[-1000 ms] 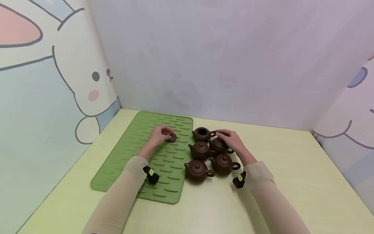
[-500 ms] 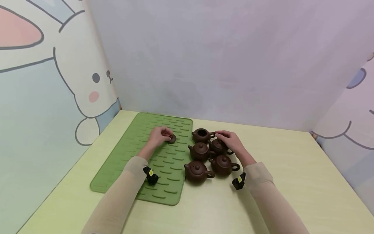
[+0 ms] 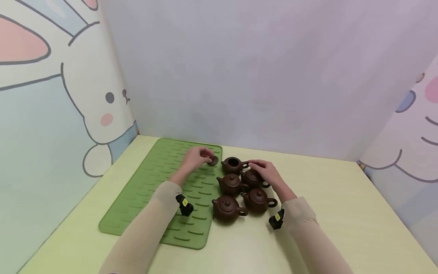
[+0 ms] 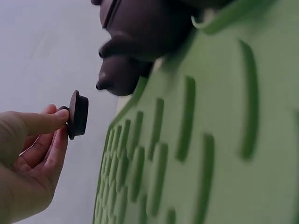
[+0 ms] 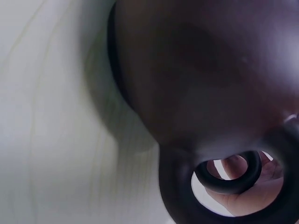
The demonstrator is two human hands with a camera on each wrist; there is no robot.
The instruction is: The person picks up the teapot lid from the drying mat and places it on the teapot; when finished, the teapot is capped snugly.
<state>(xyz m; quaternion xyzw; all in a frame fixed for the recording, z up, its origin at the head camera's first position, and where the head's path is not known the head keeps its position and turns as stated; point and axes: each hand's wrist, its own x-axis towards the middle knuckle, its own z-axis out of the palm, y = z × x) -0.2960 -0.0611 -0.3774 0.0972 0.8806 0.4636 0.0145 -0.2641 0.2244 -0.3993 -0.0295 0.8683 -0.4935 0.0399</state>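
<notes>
My left hand (image 3: 195,159) pinches a small dark brown teapot lid (image 4: 78,115) by its knob. The lid is raised over the green mat, its inner rim turned away from the fingers in the left wrist view. To its right stands a lidless brown teapot (image 3: 228,167) with a round dark opening. My right hand (image 3: 267,172) reaches over a lidded teapot (image 3: 251,179), its fingertips at the handle of the lidless pot, which they appear to pinch. In the right wrist view, a near teapot (image 5: 210,79) hides most of that hand.
More lidded teapots stand close together: one mid-left (image 3: 230,186), one front left (image 3: 226,213) and one front right (image 3: 256,203), spouts to the left. The ribbed green mat (image 3: 137,213) lies left of them on the pale table (image 3: 328,213). A plain wall (image 3: 239,76) rises behind.
My left hand has lifted the lid off the mat and moved it right, towards the lidless teapot. My right hand keeps its place at that pot's handle. The head view has tilted slightly up.
</notes>
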